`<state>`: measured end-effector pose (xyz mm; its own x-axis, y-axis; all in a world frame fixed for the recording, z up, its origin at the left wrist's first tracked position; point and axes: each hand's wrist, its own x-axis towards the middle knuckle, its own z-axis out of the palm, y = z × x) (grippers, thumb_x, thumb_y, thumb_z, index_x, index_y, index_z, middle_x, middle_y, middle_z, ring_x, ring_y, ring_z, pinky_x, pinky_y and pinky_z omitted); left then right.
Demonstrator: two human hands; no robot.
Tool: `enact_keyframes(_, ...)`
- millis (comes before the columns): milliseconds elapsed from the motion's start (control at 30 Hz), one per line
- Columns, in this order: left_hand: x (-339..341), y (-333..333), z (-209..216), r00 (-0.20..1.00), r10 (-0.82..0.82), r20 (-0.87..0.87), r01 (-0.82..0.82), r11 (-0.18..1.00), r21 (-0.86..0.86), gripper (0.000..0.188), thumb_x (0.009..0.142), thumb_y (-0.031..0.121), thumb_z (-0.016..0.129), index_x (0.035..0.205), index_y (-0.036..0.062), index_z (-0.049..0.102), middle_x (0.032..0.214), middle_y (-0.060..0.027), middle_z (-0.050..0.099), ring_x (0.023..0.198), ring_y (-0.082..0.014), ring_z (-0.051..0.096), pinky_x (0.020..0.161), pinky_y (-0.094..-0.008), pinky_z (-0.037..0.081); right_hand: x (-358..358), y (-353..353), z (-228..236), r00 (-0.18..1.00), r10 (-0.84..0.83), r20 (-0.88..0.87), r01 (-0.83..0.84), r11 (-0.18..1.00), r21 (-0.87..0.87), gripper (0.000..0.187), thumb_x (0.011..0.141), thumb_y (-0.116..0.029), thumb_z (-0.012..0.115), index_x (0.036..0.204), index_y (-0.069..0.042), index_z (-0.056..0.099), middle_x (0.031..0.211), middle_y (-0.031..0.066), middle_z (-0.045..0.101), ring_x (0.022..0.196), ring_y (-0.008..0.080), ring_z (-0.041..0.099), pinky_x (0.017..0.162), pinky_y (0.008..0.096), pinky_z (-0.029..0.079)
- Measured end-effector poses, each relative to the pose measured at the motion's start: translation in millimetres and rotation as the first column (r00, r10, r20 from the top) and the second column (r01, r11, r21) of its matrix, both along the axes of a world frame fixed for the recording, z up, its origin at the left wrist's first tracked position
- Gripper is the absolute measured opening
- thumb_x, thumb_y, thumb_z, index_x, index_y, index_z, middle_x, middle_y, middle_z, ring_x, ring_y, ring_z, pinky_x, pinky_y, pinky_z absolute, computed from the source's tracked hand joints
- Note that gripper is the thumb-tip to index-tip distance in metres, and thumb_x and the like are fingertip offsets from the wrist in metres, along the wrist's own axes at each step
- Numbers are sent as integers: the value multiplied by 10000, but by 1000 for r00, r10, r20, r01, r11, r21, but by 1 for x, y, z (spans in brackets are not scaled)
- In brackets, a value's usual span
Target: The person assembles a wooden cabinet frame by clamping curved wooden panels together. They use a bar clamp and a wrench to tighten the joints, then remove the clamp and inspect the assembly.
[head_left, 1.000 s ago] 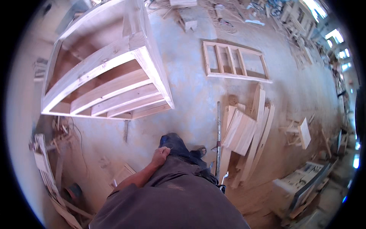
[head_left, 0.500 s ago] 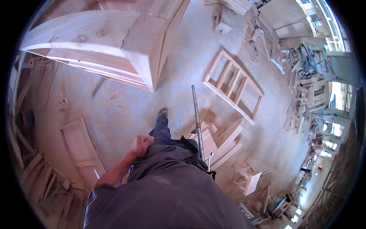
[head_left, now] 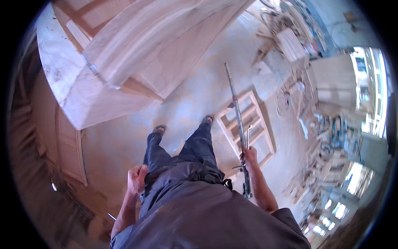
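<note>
My right hand (head_left: 250, 157) is closed around a long metal bar clamp (head_left: 236, 108), which rises upright beside my hip. The clamp has a reddish-brown sliding jaw partway up its pipe and a thin bright crank handle near my fingers. On the other side, my left hand (head_left: 137, 178) hangs by my thigh, curled into a fist with nothing visible in it. Beyond my feet stands a large pale wooden furniture piece (head_left: 120, 83) with a curved moulding. A wooden frame with crossbars (head_left: 268, 129) lies on the floor behind the clamp.
A wooden panel (head_left: 68, 143) lies at the left. Wood offcuts and a pale block (head_left: 291, 45) sit at the upper right. Stacked wooden parts (head_left: 331, 162) line the right side near bright windows (head_left: 369, 91). The dusty floor (head_left: 182, 112) stretches around my feet.
My view has turned and moved towards the large furniture piece, which now fills more of the upper left. My right hand has come into view on the clamp; my left hand has swung back.
</note>
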<state>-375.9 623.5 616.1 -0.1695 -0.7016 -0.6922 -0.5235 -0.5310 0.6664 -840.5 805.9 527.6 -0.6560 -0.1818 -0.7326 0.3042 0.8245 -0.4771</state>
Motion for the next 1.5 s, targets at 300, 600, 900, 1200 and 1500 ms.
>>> enact_keyframes(300, -70, 173, 6, 976, 153, 154, -174, 976, 134, 463, 920, 374, 583, 668, -12, 547, 599, -15, 490, 615, -101, 439, 518, -340, 369, -184, -220, -156, 984, 132, -120, -154, 968, -197, 279, 899, -288, 528, 741, -58, 517, 546, 63, 472, 438, 181, 449, 391, 378, 347)
enact_keyframes(600, -99, 199, -62, 980, -160, 117, 119, 947, 299, 390, 925, 346, 546, 768, -5, 613, 661, -156, 579, 635, -197, 557, 609, -364, 449, -52, -300, -354, 977, -172, 126, 203, 929, -308, 203, 875, -208, 534, 780, -29, 524, 616, 96, 519, 478, 213, 518, 398, 376, 416)
enact_keyframes(900, -144, 109, -317, 942, 272, 194, -225, 946, -235, 371, 962, 172, 438, 639, 20, 542, 611, -48, 540, 574, -139, 503, 530, -324, 385, 119, -272, -492, 804, -375, 461, 526, 810, -258, 224, 979, -285, 442, 941, -68, 404, 648, 92, 515, 481, 208, 524, 404, 354, 429)
enact_keyframes(1200, -232, -39, -583, 789, 587, -182, -612, 724, -318, 400, 983, 251, 476, 678, 13, 578, 651, -36, 575, 598, -113, 502, 571, -267, 396, 165, -200, -690, 854, 241, 461, -31, 908, -417, 118, 908, -114, 540, 956, -12, 502, 796, 112, 569, 694, 222, 595, 626, 363, 504)
enact_keyframes(1500, -274, -57, -723, 872, 469, -143, -477, 878, -30, 371, 969, 311, 548, 787, 2, 639, 612, -12, 582, 549, -81, 496, 536, -255, 405, -29, -261, -664, 90, 733, 674, -964, 234, -127, 214, 892, -138, 529, 999, 20, 626, 835, 161, 669, 686, 249, 667, 546, 379, 528)
